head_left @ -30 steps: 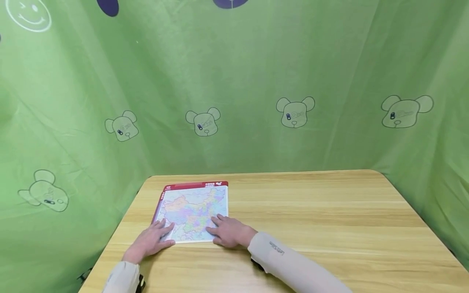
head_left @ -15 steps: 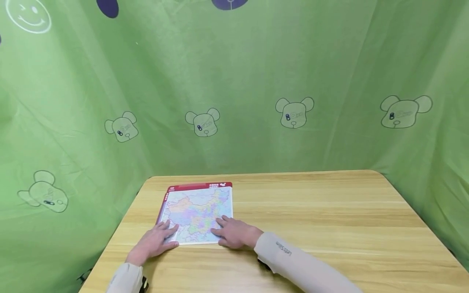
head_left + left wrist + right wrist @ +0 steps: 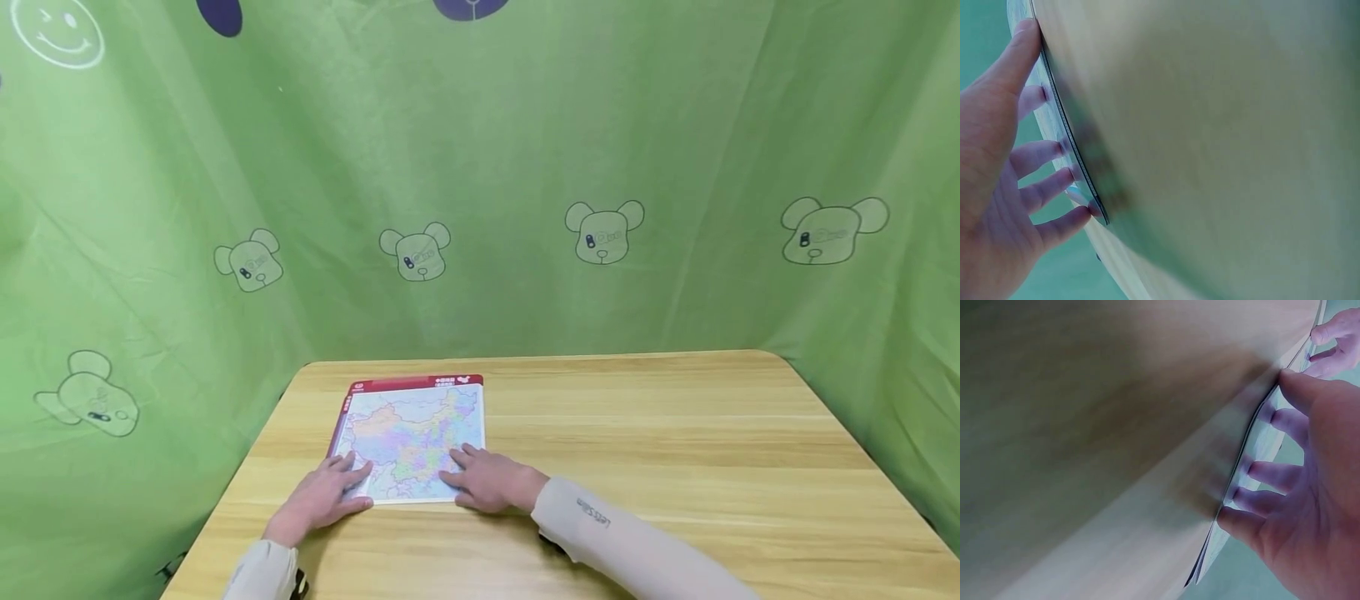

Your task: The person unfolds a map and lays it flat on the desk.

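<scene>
A map of China [image 3: 408, 429] with a red top border lies flat on the left part of the table. On its lower left corner rests my left hand [image 3: 318, 496], fingers spread and thumb at the near edge. My right hand [image 3: 491, 482] touches the lower right corner with spread fingers. The left wrist view shows fingertips [image 3: 1079, 215] down on the surface along a thin dark edge. In the right wrist view, the map's corner [image 3: 1200, 569] shows thin layers slightly apart, and the thumb sits at the edge. Neither hand curls around anything.
The wooden table [image 3: 660, 442] extends far to the right of the map, with rounded back corners. A green curtain [image 3: 510, 150] printed with bear faces hangs behind it and at both sides.
The map has slid to the right across the table, with both hands moving along on it. Fingers stay spread on its two near corners throughout.
</scene>
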Tool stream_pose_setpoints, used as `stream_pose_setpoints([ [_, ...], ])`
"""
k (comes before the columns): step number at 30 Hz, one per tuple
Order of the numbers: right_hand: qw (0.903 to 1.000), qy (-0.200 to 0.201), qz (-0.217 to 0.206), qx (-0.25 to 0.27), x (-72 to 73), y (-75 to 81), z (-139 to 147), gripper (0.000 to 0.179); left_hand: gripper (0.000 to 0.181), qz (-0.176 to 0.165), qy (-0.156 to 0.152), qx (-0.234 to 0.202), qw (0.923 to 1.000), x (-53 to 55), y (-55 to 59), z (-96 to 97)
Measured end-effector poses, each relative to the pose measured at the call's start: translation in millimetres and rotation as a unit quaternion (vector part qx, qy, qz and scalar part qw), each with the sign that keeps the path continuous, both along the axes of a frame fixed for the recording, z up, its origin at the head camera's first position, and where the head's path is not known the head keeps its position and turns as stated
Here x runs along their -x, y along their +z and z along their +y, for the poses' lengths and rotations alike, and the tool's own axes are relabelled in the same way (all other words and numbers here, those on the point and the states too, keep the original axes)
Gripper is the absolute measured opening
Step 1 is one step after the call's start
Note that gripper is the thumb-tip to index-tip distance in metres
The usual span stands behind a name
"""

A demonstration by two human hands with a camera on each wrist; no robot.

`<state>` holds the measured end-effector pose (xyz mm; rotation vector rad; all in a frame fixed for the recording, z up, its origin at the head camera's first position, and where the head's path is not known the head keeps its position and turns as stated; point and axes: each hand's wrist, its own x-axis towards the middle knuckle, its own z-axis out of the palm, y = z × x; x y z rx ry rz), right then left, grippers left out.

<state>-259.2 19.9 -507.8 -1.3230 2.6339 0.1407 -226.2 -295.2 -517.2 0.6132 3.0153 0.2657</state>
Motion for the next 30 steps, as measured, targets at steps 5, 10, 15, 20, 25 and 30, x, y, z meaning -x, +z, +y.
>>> stream_pose_setpoints([
  [5,1.0,0.001,-0.003,-0.006,-1.5,0.4,4.2,0.051,0.065,0.002,-0.004,-0.001,1.0,-0.2,-0.9,3.4],
  [10,0.9999,0.007,0.008,-0.007,-0.9,-1.0,11.0,0.051,0.063,0.012,-0.012,-0.004,0.9998,1.8,-1.9,7.4],
  [15,1.0,0.008,0.006,0.001,-0.8,-0.8,18.5,0.051,0.061,0.019,-0.029,-0.001,0.9994,5.1,-3.6,11.1],
  [20,0.9999,0.009,0.002,0.007,-0.8,-2.7,23.5,0.051,0.061,0.02,-0.032,0.01,0.9992,7.8,-6.8,13.5],
  [25,0.9999,0.007,-0.006,0.007,-2.2,-1.2,28.5,0.051,0.06,0.012,-0.034,0.013,0.9993,8.2,-5.8,18.0],
  [30,0.9999,0.01,-0.004,0.011,-3.1,1.2,32.5,0.051,0.06,0.014,-0.036,0.016,0.9991,7.8,-5.6,21.8],
])
